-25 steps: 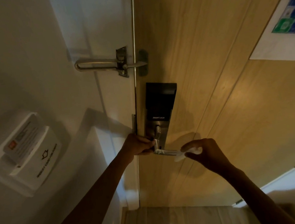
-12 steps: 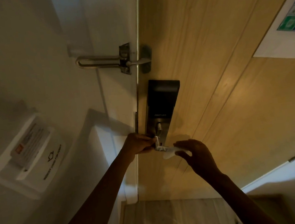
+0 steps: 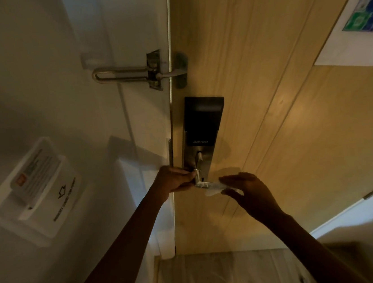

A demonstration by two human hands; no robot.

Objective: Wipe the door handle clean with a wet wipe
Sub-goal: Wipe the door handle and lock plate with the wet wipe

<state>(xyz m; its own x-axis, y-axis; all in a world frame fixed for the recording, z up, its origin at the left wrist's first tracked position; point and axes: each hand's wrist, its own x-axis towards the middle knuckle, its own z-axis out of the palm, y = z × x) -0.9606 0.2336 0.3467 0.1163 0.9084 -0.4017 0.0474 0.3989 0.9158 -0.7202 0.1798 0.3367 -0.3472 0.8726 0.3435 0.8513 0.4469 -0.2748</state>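
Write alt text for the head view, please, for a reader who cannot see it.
The right hand pinches a wipe round the handle while the left hand holds it near its pivot, below a black lock on a wooden door.

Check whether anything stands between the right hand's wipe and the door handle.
Nothing visible does. The right hand pinches the wet wipe against the lever of the door handle, so they touch. The left hand grips the handle at its pivot end, covering that stretch from the wipe.

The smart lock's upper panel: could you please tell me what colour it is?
The upper panel is black; the head view shows it best.
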